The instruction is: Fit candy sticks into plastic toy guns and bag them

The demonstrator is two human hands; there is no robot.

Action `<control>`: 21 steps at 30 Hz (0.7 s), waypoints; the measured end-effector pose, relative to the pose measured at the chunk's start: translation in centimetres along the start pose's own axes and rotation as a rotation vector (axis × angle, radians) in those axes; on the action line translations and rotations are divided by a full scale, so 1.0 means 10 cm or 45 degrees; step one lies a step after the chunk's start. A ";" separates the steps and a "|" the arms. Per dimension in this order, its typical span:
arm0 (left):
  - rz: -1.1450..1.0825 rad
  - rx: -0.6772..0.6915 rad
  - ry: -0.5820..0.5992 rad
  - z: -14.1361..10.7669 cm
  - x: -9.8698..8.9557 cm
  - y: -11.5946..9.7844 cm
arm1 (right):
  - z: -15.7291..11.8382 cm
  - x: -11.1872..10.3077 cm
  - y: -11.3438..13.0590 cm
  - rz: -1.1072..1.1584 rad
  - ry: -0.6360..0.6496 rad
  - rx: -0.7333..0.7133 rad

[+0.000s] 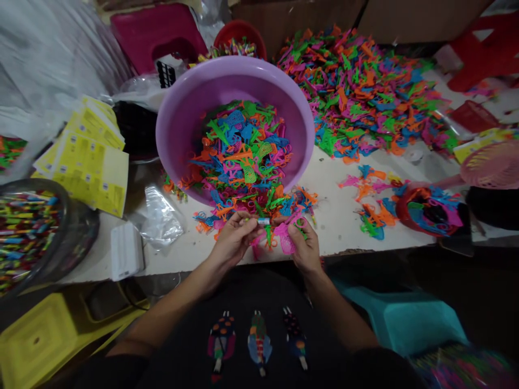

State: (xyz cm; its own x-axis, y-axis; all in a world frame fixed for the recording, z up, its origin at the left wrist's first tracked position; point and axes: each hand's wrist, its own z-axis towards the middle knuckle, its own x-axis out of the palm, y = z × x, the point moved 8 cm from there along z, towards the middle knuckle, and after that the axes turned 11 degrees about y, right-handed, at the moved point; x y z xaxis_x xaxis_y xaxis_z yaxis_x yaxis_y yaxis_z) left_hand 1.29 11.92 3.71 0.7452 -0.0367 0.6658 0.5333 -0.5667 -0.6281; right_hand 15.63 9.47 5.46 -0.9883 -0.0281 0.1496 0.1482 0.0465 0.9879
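The tub is showing smooth purple plastic with a soft sheen, and the small pieces heaped inside it are looking like bright moulded plastic, some with a perforated surface. The bag is appearing as crinkled, glossy clear plastic, while the yellow sheets are looking like flat printed paper or card.

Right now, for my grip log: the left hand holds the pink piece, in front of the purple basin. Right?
No: the head view shows the right hand, not the left hand, holding the pink piece in front of the purple basin.
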 end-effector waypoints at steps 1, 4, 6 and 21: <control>-0.025 -0.022 0.001 -0.01 0.01 0.01 | -0.01 0.02 0.01 -0.001 -0.010 -0.007; -0.033 -0.040 0.036 -0.03 0.07 0.06 | -0.02 0.03 0.03 -0.027 -0.063 -0.017; 0.031 -0.050 0.104 -0.04 0.12 0.12 | -0.01 0.03 0.04 -0.027 -0.095 -0.029; 0.504 0.007 0.281 -0.04 0.15 0.22 | 0.03 -0.04 0.12 -0.010 -0.100 -0.023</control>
State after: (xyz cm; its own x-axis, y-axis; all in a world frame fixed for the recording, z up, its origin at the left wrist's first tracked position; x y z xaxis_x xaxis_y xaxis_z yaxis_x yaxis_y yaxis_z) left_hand 3.40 10.25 3.51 0.7895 -0.4245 0.4432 0.2268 -0.4693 -0.8534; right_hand 16.16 9.88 6.59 -0.9891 0.0499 0.1385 0.1400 0.0285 0.9897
